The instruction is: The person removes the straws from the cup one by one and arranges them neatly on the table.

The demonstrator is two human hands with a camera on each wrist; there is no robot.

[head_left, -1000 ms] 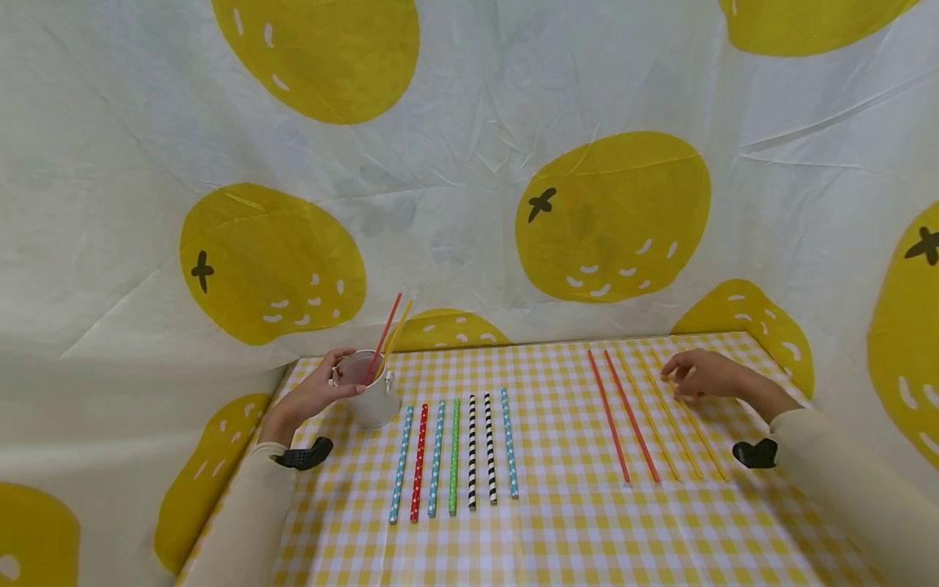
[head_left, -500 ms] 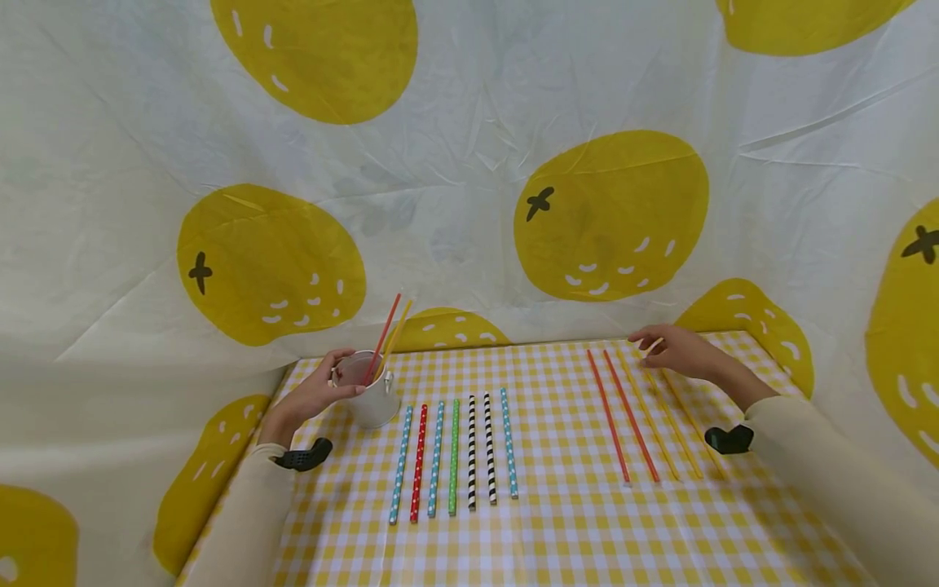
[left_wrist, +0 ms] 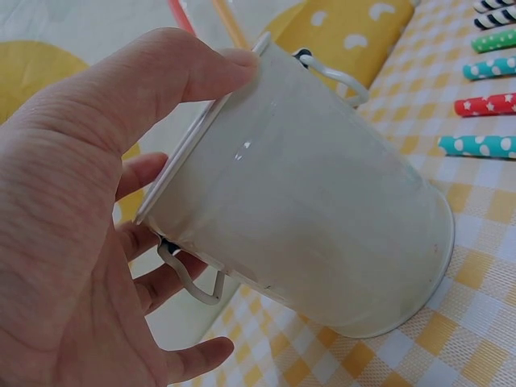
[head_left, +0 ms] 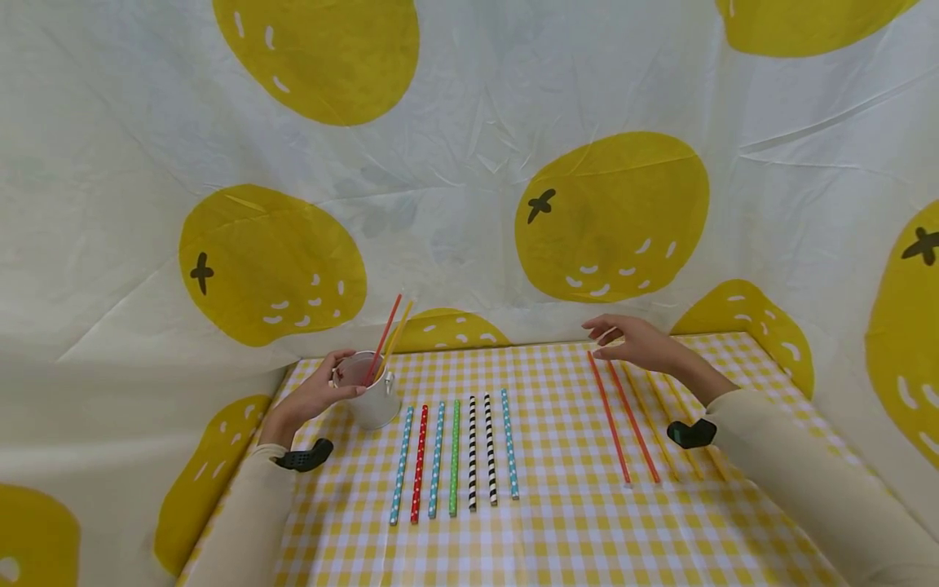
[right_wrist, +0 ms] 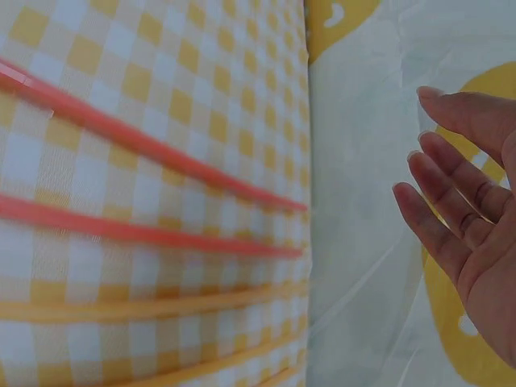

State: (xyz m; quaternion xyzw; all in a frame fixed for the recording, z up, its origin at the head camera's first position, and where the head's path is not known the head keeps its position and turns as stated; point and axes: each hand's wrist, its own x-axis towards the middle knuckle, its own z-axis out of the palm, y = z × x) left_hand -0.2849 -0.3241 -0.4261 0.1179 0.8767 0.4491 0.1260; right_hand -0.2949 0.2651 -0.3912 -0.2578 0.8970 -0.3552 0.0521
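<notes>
My left hand (head_left: 315,395) holds the rim of a small white metal bucket (head_left: 376,409), which stands at the back left of the table. In the left wrist view its thumb lies over the rim of the bucket (left_wrist: 298,193) and the fingers are on the far side. A red straw (head_left: 385,333) and a yellow straw (head_left: 397,335) lean inside, sticking up past the rim. With nothing in it, my right hand (head_left: 637,341) hovers over the far ends of two red straws (head_left: 608,416), fingers extended and slightly bent. Several yellow straws (head_left: 652,424) lie just right of these, partly under the hand and wrist.
Between bucket and right-hand group lies a row of patterned straws: blue dotted ones (head_left: 401,465), a red one (head_left: 419,465), a green one (head_left: 454,456) and black-and-white striped ones (head_left: 473,452). A fruit-print curtain (head_left: 455,228) hangs behind the checked tablecloth (head_left: 565,530).
My right hand has moved left, from over the rightmost yellow straw to above the red straws' far ends, its fingers extending more. The left hand and the bucket stay in place.
</notes>
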